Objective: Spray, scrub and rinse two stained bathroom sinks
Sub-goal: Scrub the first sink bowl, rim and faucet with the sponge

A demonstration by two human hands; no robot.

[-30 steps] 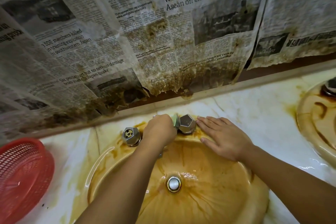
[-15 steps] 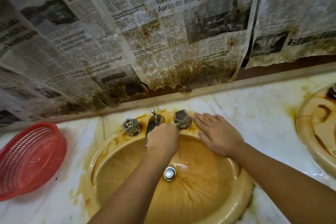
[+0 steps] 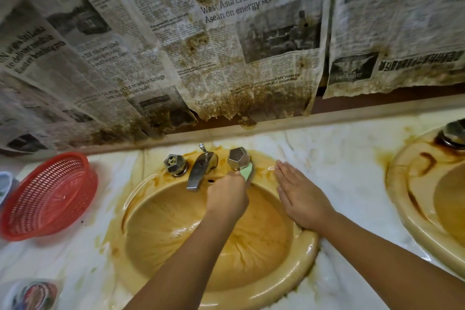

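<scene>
The left hand (image 3: 227,199) is curled in a fist round a green sponge (image 3: 247,171) and presses it against the back rim of the sink (image 3: 310,251), at the foot of the right knob (image 3: 237,157). Only the sponge's top edge shows past the knuckles. The right hand (image 3: 299,196) lies flat and open, fingers straight and together, palm down on the rim just right of the sponge; it holds nothing.

The bowl is wet and stained orange-brown, with streaks running toward the middle; the left forearm hides the drain. A spout (image 3: 200,168) stands between the right knob and a left knob (image 3: 174,163), with brown stain around all three. A second sink (image 3: 402,196), also stained, sits at the right edge of the marble counter (image 3: 339,166). A red basket (image 3: 50,194) rests on the counter to the left. Stained newspaper (image 3: 251,33) covers the wall behind.
</scene>
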